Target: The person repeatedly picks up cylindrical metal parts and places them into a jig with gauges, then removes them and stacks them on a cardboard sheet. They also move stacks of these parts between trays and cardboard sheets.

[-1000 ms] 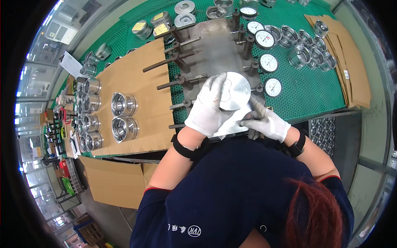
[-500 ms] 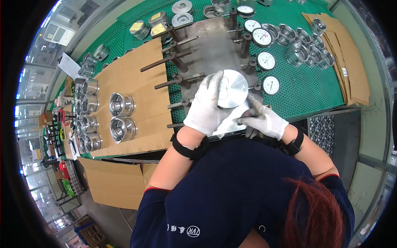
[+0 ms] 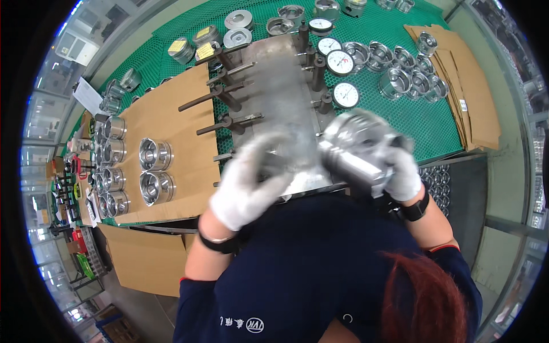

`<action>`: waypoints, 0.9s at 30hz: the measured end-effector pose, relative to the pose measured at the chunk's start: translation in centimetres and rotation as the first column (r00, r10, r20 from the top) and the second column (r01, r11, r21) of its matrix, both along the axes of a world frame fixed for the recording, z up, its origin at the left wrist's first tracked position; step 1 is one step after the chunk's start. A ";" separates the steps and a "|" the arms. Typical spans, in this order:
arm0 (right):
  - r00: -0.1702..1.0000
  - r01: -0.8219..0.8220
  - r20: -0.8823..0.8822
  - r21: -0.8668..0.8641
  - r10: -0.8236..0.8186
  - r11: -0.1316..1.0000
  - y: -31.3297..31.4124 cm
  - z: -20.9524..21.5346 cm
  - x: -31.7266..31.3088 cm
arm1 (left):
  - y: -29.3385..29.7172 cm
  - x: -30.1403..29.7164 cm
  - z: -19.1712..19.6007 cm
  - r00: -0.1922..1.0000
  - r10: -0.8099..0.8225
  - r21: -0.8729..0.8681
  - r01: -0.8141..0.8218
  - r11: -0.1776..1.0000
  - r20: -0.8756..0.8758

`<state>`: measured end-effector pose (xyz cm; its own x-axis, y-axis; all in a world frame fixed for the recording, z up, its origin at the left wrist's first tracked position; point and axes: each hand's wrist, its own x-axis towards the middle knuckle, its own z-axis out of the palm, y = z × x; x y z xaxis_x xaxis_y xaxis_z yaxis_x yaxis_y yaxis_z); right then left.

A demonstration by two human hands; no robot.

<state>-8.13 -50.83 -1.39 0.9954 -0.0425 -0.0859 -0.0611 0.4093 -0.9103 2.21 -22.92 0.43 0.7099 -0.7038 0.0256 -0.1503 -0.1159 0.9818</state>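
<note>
- The piston (image 3: 359, 151) is up in the gloved right hand (image 3: 402, 176), held over the near right of the steel plate; that hand's fingers are clamped on its side, though blur hides exactly how each one sits.
- The left hand (image 3: 243, 188), gloved too, has its fingers apart, thumb spread from the rest, over the plate's left side; no piston is in that grip, and the two hands are well apart.
- That piston is bright, shiny metal, a smeared cylinder from here; both gloves are white cloth.
- The steel plate (image 3: 286, 86) is grey and smooth, flanked by dark upright posts (image 3: 227, 98) with rods clamped across them.
- Four round dial gauges (image 3: 346, 95), white-faced with dark rims, line its right side.
- Green honeycomb mat (image 3: 400, 123) covers the bench (image 3: 452, 158).
- On a flat brown cardboard sheet (image 3: 191, 131), two pistons (image 3: 155, 154) lie with their hollow ends in sight, one just beside the other; more stand in rows (image 3: 114, 151) along its left.
- Open-topped pistons (image 3: 396, 83) cluster beyond the gauges, next to stacked cardboard (image 3: 472, 97).
- At the back left, several pistons wear yellow labels (image 3: 180, 48).
- Below the bench's right edge, round metal pieces (image 3: 439, 191) sit in close rows; their container's walls I can't make out.
</note>
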 end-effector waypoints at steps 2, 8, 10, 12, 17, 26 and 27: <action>0.951 0.302 0.095 -0.074 -0.294 0.951 -4.0 -2.8 -1.4 | 2.9 1.5 0.2 0.903 0.291 0.209 -0.366 0.907 0.316; 0.793 0.530 -0.176 -0.275 -0.583 0.803 -13.6 -7.5 3.0 | 17.0 5.7 -5.0 0.590 0.359 0.619 -0.784 0.041 0.723; 0.766 0.448 -0.369 -0.281 -0.526 0.849 -14.3 -10.7 6.1 | 19.5 5.7 -6.3 0.684 0.400 0.764 -0.641 -0.067 0.609; 0.771 0.367 -0.477 -0.208 -0.422 0.907 -14.5 -14.5 9.2 | 20.7 6.0 -7.8 0.645 0.416 0.720 -0.693 -0.033 0.641; 0.722 0.355 -0.396 -0.492 -0.568 0.795 -20.2 -24.2 13.2 | 16.8 8.2 -6.7 0.531 0.545 0.695 -0.705 -0.140 0.649; 0.840 0.477 -0.170 -0.221 -0.515 0.851 -9.3 -10.2 6.9 | 20.0 3.1 -7.4 0.584 0.712 0.733 -0.665 0.143 0.391; 0.855 0.460 -0.121 -0.272 -0.504 0.845 -8.9 -8.9 6.1 | 20.7 2.7 -7.2 0.561 0.792 0.656 -0.696 0.293 0.241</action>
